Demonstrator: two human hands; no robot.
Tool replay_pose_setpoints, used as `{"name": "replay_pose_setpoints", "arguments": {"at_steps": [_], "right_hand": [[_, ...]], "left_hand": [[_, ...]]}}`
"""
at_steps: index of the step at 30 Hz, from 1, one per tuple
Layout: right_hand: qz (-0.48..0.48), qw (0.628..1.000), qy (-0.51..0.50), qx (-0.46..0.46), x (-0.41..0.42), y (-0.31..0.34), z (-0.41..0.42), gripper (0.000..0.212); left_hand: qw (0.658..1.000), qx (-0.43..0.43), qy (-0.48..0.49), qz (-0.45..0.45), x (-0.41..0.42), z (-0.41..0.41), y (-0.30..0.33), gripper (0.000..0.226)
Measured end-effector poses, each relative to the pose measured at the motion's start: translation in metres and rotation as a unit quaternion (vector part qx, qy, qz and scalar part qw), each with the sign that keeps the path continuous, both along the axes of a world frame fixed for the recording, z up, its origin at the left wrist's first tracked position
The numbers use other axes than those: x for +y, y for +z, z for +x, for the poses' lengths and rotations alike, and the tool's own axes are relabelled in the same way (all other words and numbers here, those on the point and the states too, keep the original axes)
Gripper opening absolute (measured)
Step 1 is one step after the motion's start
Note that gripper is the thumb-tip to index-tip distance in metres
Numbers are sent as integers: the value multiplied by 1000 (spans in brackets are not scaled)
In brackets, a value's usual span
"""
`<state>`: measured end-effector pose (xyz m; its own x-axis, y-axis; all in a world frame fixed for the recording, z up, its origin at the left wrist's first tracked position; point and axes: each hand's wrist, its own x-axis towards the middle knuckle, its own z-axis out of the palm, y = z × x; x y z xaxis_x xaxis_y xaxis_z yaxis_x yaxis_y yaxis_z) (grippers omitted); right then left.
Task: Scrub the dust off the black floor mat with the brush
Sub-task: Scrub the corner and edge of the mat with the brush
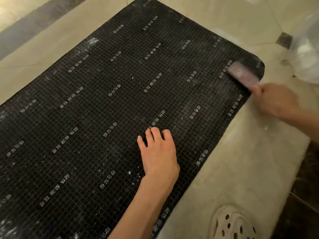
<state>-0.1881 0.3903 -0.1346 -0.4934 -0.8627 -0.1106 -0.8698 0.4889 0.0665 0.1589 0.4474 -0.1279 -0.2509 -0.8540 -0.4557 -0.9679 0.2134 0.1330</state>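
Black gridded rubber floor mat [103, 109]: flat on tiled floor. Left hand [158, 152]: fingers spread, pressing to steady it. Right hand [278, 100]: grip closed around pinkish flat brush [242, 74], bristles on dusty far-right corner.

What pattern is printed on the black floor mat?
A fine white grid with rows of white characters covers the black floor mat, seen best in the head view.

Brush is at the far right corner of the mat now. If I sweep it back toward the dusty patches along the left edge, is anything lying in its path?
Only the left hand, pressed flat on the black floor mat near its right-hand side. The brush, gripped by the right hand, has bare mat between it and the white dust on the far left edge.
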Motion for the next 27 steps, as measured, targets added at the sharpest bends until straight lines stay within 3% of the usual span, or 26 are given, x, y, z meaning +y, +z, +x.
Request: {"name": "replay_pose_setpoints", "arguments": {"at_steps": [5,7,9,13,18,20,24,27], "right_hand": [[39,981,164,-98,80,-8,95,60],[60,971,223,-61,82,-7,89,59],[38,977,208,-18,62,-10,57,63],[30,998,44,27,3,4,-32,76],[16,996,-85,-14,-20,5,-19,73],[17,997,-63,-39,-5,1,24,68],[71,990,79,-95,34,6,107,56],[80,981,134,-119,40,15,130,48]], "left_hand": [[1000,-8,-5,-5,-1,0,-1,105],[1000,-11,-7,-8,-2,-1,-1,105],[1000,-15,-8,-7,-2,-1,-1,105],[1000,-17,-8,-2,-2,0,1,107],[1000,-20,-13,2,-3,-1,1,108],[1000,-17,-13,4,-3,-1,1,109],[1000,-14,-17,8,-5,-2,1,111],[1000,-14,-15,16,-7,-3,3,114]]}}
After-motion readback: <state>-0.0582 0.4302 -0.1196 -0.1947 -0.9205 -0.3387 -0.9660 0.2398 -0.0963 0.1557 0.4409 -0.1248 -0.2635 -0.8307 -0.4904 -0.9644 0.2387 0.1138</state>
